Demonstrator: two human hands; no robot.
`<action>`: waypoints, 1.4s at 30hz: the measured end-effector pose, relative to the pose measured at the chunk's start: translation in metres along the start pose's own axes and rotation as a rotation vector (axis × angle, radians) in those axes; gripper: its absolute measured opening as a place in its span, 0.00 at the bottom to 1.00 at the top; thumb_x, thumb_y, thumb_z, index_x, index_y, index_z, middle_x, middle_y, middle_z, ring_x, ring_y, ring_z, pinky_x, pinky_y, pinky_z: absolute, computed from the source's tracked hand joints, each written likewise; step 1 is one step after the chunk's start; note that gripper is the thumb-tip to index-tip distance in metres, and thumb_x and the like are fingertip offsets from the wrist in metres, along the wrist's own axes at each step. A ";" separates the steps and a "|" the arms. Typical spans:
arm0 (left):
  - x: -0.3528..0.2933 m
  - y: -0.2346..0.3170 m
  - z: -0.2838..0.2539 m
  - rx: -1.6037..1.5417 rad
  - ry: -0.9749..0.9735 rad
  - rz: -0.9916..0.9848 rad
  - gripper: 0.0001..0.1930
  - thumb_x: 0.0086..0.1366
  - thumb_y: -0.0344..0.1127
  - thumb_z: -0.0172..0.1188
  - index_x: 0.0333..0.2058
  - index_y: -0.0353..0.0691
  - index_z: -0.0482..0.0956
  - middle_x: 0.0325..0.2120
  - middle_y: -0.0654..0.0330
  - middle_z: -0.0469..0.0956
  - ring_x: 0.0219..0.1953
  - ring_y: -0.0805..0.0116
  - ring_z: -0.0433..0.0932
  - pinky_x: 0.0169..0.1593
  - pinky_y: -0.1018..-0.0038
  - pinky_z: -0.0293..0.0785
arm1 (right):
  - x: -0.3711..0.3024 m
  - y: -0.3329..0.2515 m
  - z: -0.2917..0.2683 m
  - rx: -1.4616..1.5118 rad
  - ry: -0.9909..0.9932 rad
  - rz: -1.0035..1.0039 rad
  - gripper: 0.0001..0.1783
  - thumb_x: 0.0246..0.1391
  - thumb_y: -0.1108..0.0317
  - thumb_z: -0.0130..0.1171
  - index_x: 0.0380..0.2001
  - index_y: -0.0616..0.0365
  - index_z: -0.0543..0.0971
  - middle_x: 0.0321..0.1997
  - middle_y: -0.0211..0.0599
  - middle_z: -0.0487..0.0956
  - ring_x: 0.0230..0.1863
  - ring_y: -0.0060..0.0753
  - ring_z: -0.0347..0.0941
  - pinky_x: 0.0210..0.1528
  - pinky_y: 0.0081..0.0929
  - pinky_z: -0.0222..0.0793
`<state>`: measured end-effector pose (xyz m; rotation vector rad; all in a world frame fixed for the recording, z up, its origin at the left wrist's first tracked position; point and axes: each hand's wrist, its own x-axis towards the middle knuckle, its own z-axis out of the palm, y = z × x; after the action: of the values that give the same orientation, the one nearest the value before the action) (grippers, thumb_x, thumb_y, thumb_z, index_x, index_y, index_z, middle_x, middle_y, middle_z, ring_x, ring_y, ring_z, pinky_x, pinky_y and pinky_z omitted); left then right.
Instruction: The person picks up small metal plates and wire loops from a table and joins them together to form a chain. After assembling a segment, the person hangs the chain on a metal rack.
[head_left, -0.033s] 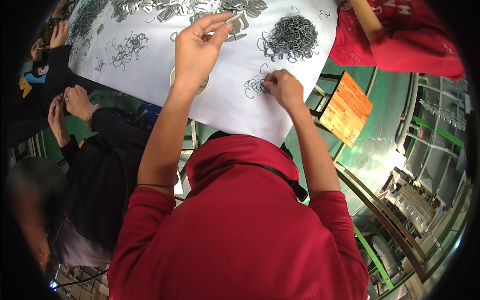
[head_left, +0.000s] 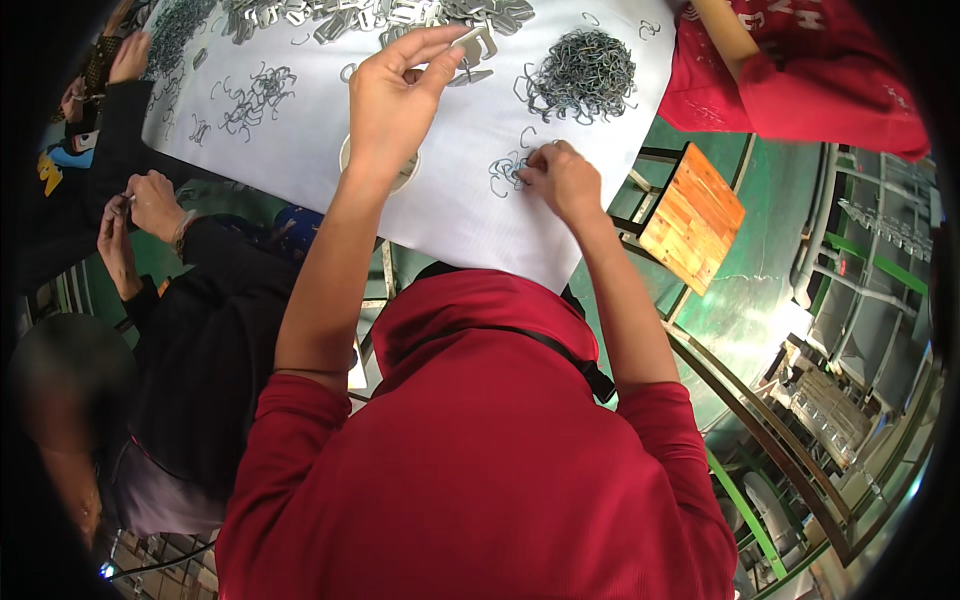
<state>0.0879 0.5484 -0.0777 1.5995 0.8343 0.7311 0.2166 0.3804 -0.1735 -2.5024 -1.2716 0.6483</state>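
Note:
My left hand [head_left: 395, 105] is raised over the white table [head_left: 455, 215], its thumb and fingers pinching a flat silver metal bracket [head_left: 474, 45] with a slot in it. My right hand [head_left: 566, 178] is at a small cluster of curved dark wire hooks [head_left: 506, 174] on the table, fingertips pinched together at its right edge. Whether a hook is between those fingertips is too small to tell. Beyond the right hand lies a large heap of the same wire hooks [head_left: 582, 76]. Under my left wrist a round pale container [head_left: 408, 176] is partly hidden.
Silver metal brackets [head_left: 340, 20] are piled at the table's far edge. More loose hooks [head_left: 258, 100] lie on the left. A wooden stool [head_left: 693, 218] stands at the right. One person in dark sleeves [head_left: 225, 290] works at left; another in red [head_left: 800, 80] sits far right.
My right hand has shifted slightly left, further over the small hook cluster. The left hand and its bracket stay in place. At far left, a co-worker's hand has moved a little.

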 end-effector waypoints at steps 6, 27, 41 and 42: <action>-0.004 -0.004 -0.003 0.003 0.008 -0.019 0.12 0.60 0.30 0.58 0.43 0.37 0.77 0.33 0.59 0.80 0.35 0.79 0.74 0.40 0.83 0.68 | -0.014 0.001 -0.004 0.156 -0.245 0.027 0.05 0.41 0.64 0.60 0.24 0.50 0.79 0.33 0.38 0.77 0.36 0.42 0.75 0.39 0.36 0.70; -0.013 -0.012 -0.007 0.034 0.067 0.000 0.10 0.58 0.33 0.59 0.40 0.43 0.80 0.30 0.63 0.81 0.25 0.83 0.71 0.29 0.83 0.66 | 0.027 0.006 -0.012 0.023 -0.012 -0.193 0.04 0.43 0.70 0.57 0.27 0.51 0.78 0.32 0.35 0.74 0.33 0.41 0.74 0.35 0.35 0.70; -0.020 -0.005 -0.009 0.021 0.032 -0.034 0.11 0.59 0.30 0.58 0.42 0.37 0.78 0.33 0.60 0.80 0.35 0.78 0.75 0.42 0.82 0.69 | 0.026 0.005 -0.002 0.023 0.070 -0.355 0.03 0.45 0.70 0.55 0.26 0.51 0.75 0.33 0.33 0.73 0.33 0.38 0.73 0.34 0.33 0.70; -0.021 -0.005 -0.009 0.020 0.032 -0.035 0.11 0.59 0.30 0.58 0.42 0.37 0.78 0.33 0.60 0.80 0.35 0.78 0.75 0.42 0.82 0.69 | 0.022 0.004 -0.001 0.110 0.012 -0.434 0.03 0.45 0.71 0.54 0.26 0.50 0.76 0.33 0.33 0.73 0.34 0.40 0.73 0.34 0.34 0.70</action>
<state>0.0689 0.5365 -0.0811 1.5906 0.8932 0.7276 0.2312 0.3963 -0.1800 -2.0416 -1.6525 0.5748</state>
